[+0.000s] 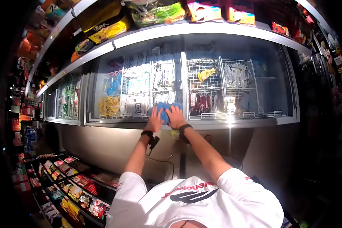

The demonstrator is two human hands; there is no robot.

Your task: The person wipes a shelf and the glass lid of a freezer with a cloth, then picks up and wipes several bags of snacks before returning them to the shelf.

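Note:
A crumpled blue cloth (165, 108) lies against the glass top of a chest freezer (140, 122), near its front edge. My left hand (155, 121) holds the cloth's left side, its fingers reaching over the fabric. On the cloth's right part is my right hand (175, 117), fingers curved over it and pressing down. Each wrist wears a dark band. Under the glass, wire baskets hold packaged frozen goods, including a yellow packet (206, 73), dark red packets (200, 103) and yellow packets (109, 105) at the left.
Above the freezer runs a shelf edge (201, 27) with bright bags of food. At the lower left stands a rack of snack packets (74, 190). A cable (165, 161) hangs before the freezer's front panel. Another freezer section (66, 97) continues leftward.

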